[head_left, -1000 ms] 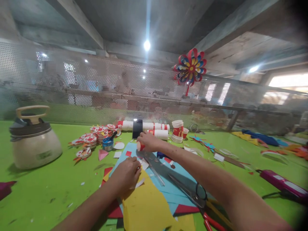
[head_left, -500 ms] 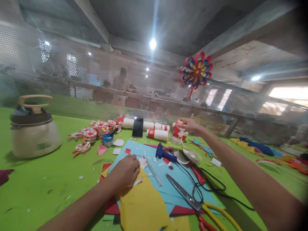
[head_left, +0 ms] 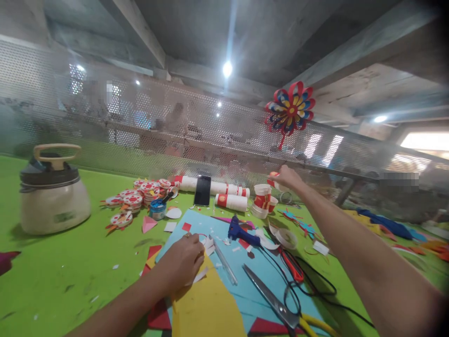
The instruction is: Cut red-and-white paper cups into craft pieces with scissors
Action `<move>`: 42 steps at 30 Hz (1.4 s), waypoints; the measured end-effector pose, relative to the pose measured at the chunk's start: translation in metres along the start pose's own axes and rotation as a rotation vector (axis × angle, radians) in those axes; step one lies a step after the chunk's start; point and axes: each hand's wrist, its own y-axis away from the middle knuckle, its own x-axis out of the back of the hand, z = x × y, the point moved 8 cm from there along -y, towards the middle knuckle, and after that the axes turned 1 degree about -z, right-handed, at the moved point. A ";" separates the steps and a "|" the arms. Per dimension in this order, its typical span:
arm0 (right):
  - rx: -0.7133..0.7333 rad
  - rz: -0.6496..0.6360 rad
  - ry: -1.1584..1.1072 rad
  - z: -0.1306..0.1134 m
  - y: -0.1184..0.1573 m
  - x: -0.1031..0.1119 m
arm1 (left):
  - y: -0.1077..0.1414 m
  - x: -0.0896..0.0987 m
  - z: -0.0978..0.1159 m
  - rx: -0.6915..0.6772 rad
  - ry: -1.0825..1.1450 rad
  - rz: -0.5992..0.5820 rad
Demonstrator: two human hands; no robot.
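Note:
My left hand (head_left: 187, 262) rests with curled fingers on the yellow paper (head_left: 206, 304), over the blue sheet (head_left: 224, 262); what its fingers hold, if anything, is hidden. Above the back of the table, my right hand (head_left: 288, 178) is closed on a red and white paper cup piece (head_left: 274, 175). Just left of and below it stand red and white paper cups (head_left: 261, 200). A blue glue gun (head_left: 243, 232) and a clear pen-like tool (head_left: 223, 260) lie on the blue sheet. Large scissors (head_left: 275, 299) lie nearer to me.
Cup rolls (head_left: 231, 202), a phone (head_left: 202, 190), a blue jar (head_left: 157, 209) and spotted paper turtles (head_left: 132, 200) are behind. A large jug (head_left: 54, 201) stands left. Black cords (head_left: 315, 281) cross the right side. A paper flower (head_left: 290, 110) hangs on the mesh.
My right hand has lifted away from the cups and moved slightly right, with the red and white piece in it. My left hand stays on the paper. The view has shifted slightly.

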 end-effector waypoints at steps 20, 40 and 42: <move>0.330 -0.087 0.168 -0.094 -0.050 -0.020 | 0.003 0.003 0.003 0.061 0.037 -0.034; 0.346 -0.050 0.207 -0.100 -0.042 -0.025 | 0.003 0.002 0.003 0.031 0.048 -0.005; 0.355 -0.107 0.223 -0.099 -0.044 -0.031 | 0.003 0.002 0.004 0.028 0.046 -0.011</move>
